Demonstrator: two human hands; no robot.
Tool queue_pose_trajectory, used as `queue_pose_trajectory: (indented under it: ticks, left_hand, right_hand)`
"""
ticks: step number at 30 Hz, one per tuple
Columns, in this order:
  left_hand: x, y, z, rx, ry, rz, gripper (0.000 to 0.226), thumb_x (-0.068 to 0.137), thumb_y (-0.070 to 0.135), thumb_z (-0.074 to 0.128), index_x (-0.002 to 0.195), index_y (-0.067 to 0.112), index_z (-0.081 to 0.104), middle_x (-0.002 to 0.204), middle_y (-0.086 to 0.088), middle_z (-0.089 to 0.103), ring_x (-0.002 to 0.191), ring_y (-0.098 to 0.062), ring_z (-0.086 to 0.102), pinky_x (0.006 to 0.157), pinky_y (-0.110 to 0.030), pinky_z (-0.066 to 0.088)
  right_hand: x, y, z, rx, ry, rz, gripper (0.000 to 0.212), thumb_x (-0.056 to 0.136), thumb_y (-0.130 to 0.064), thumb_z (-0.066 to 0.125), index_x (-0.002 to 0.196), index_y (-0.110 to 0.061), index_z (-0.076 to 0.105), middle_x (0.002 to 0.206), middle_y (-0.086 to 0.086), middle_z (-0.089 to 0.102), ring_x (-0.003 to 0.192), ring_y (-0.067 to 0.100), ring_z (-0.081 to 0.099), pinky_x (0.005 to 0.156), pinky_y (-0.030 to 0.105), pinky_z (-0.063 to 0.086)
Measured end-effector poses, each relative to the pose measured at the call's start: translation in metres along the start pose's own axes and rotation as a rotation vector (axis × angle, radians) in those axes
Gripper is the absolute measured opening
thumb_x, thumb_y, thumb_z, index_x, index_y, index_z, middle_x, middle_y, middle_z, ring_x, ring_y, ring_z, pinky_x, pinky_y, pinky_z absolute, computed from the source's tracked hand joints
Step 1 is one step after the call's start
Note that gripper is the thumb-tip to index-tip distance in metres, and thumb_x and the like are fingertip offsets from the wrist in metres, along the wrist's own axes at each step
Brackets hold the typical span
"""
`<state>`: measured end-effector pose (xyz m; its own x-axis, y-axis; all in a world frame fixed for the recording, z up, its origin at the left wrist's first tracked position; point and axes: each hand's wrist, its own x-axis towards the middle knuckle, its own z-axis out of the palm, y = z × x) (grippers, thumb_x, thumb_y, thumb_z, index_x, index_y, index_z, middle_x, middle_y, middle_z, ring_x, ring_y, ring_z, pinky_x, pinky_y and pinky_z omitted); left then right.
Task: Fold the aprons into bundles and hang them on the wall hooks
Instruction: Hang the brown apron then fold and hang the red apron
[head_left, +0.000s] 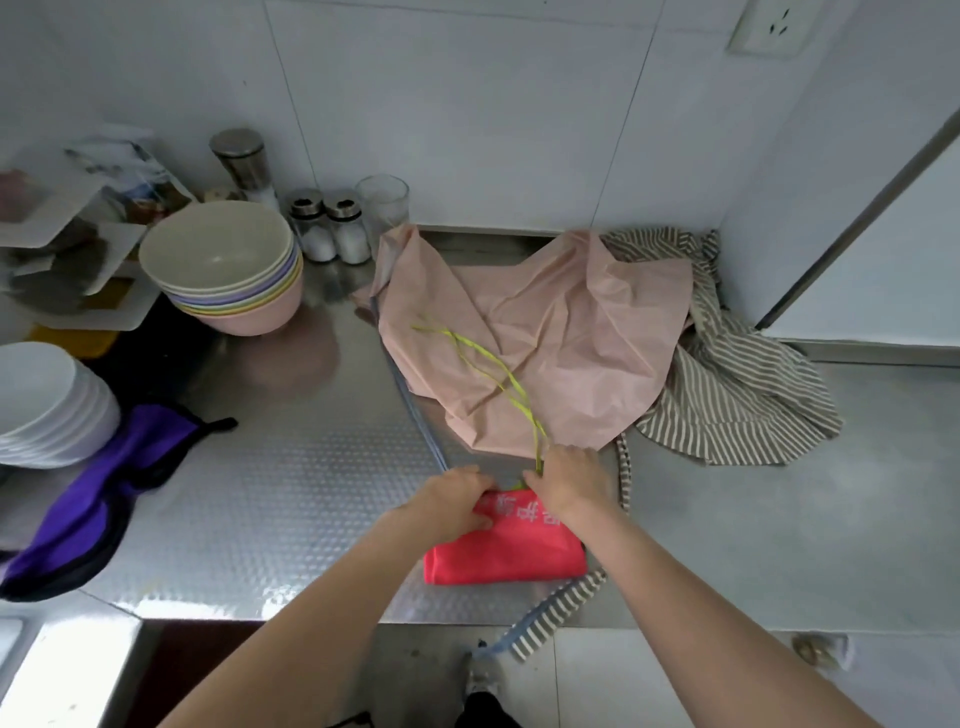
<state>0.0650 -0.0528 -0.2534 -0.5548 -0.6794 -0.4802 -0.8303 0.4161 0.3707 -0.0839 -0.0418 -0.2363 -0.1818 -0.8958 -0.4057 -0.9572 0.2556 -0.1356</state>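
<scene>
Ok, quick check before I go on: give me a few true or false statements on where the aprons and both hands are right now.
1. Both hands rest on the red apron. True: left hand, right hand.
2. The red apron lies spread flat. False: it is folded into a bundle.
3. The yellow-green strings trail over the pink apron. True.
4. The striped apron is folded. False: it lies crumpled beside the pink one.
5. The stacked bowls sit on the pink apron. False: they stand on the counter.
</scene>
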Motion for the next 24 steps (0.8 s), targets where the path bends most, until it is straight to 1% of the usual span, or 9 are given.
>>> queue_pose_trajectory:
  ticks: [2,5,8,11,13,15,16,19,24]
  left_hand:
    - [0.0,-0.005,0.002,-0.025,0.01,-0.01,0.046,0.087,0.022,0.061,0.131,0.013,0.049,0.127,-0.011,0.051,0.12,-0.026,0.048,0.098,-0.033,0.039]
    - [0.0,0.001,0.005,0.041,0.008,-0.029,0.044,0.088,0.024,0.059,0.13,0.016,0.051,0.129,-0.008,0.053,0.12,-0.027,0.049,0.098,-0.037,0.04]
    - [-0.005,0.011,0.006,0.16,0.007,-0.014,0.041,0.091,0.026,0.052,0.131,0.017,0.05,0.131,-0.011,0.05,0.122,-0.029,0.047,0.1,-0.039,0.038]
    - [-0.008,0.013,0.004,0.213,0.021,0.005,0.039,0.094,0.024,0.045,0.131,0.012,0.047,0.131,-0.014,0.051,0.122,-0.031,0.046,0.101,-0.04,0.036]
    - [-0.011,0.012,0.001,0.176,0.028,0.013,0.04,0.094,0.023,0.044,0.133,0.014,0.045,0.131,-0.013,0.051,0.121,-0.031,0.047,0.102,-0.04,0.035]
    - [-0.013,0.011,-0.002,0.119,0.023,0.016,0.041,0.094,0.022,0.044,0.134,0.017,0.044,0.13,-0.011,0.053,0.12,-0.03,0.048,0.102,-0.039,0.035]
    - [-0.014,0.01,-0.004,0.098,0.016,0.022,0.04,0.094,0.022,0.044,0.134,0.017,0.044,0.128,-0.01,0.054,0.119,-0.029,0.049,0.101,-0.039,0.035]
    - [-0.014,0.011,-0.005,0.047,0.022,0.003,0.038,0.094,0.021,0.044,0.132,0.016,0.045,0.124,-0.009,0.058,0.116,-0.028,0.052,0.096,-0.038,0.036]
    - [-0.014,0.007,-0.004,-0.063,-0.02,-0.115,0.046,0.094,0.022,0.043,0.14,0.02,0.037,0.137,-0.005,0.048,0.127,-0.025,0.044,0.104,-0.042,0.034]
  right_hand:
    - [0.006,-0.008,-0.004,0.042,-0.046,0.024,0.037,0.09,-0.022,0.058,0.123,-0.006,0.054,0.125,0.015,0.058,0.12,0.03,0.052,0.093,0.035,0.046]
    - [0.013,-0.023,-0.004,0.011,-0.083,-0.044,0.033,0.089,-0.009,0.055,0.122,-0.004,0.054,0.125,0.016,0.058,0.118,0.031,0.055,0.092,0.034,0.045]
    - [0.01,-0.044,-0.005,0.091,-0.094,-0.164,0.029,0.091,-0.012,0.052,0.117,-0.001,0.056,0.12,0.019,0.06,0.113,0.032,0.056,0.088,0.033,0.044]
    - [0.002,-0.062,-0.019,0.152,-0.096,-0.252,0.03,0.097,-0.018,0.042,0.124,-0.006,0.05,0.118,0.02,0.06,0.111,0.034,0.057,0.086,0.034,0.044]
    - [-0.001,-0.069,-0.03,0.264,-0.104,-0.269,0.022,0.099,-0.021,0.039,0.108,-0.01,0.056,0.106,0.021,0.065,0.101,0.036,0.062,0.084,0.037,0.048]
    - [-0.004,-0.074,-0.042,0.475,-0.124,-0.269,0.027,0.099,-0.019,0.039,0.077,-0.011,0.052,0.079,0.016,0.065,0.078,0.035,0.067,0.069,0.036,0.054]
    - [-0.006,-0.077,-0.048,0.559,-0.14,-0.277,0.032,0.099,-0.015,0.037,0.069,-0.012,0.048,0.069,0.011,0.061,0.064,0.031,0.065,0.059,0.029,0.053]
    - [-0.019,-0.09,-0.07,0.687,-0.137,-0.365,0.037,0.098,-0.01,0.036,0.063,-0.012,0.046,0.063,0.006,0.055,0.046,0.014,0.053,0.042,0.014,0.043]
    - [-0.042,-0.094,-0.092,0.886,-0.068,-0.472,0.036,0.099,-0.011,0.036,0.065,-0.013,0.049,0.061,0.005,0.057,0.047,0.013,0.055,0.045,0.016,0.044]
